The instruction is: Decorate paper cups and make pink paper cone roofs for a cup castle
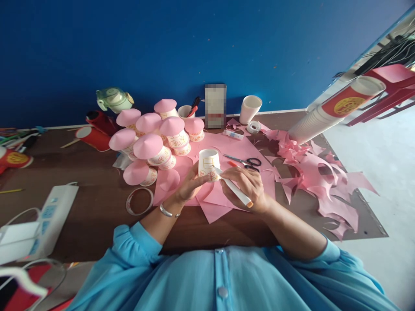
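A white paper cup (208,159) is gripped around its left side by my left hand (190,183). Yellow window-like lines and red-orange flower drawings mark its side. My right hand (244,183) is closed on a white marker (236,192) with an orange end, its tip at or close to the cup wall. Pink paper sheets (214,211) lie under both hands. Behind my right hand are black-handled scissors (252,163) and a red-orange marker cap or pen, partly covered. To the left stand several decorated cups with pink cone roofs (148,147).
Pink paper scraps (311,168) and a tall stack of paper cups (337,108) are at the right. A tape roll (139,201), power strip (55,216) and red cup (92,138) sit left. A phone (215,106) leans against the blue wall, near a white cup (250,109) and glue stick (233,135).
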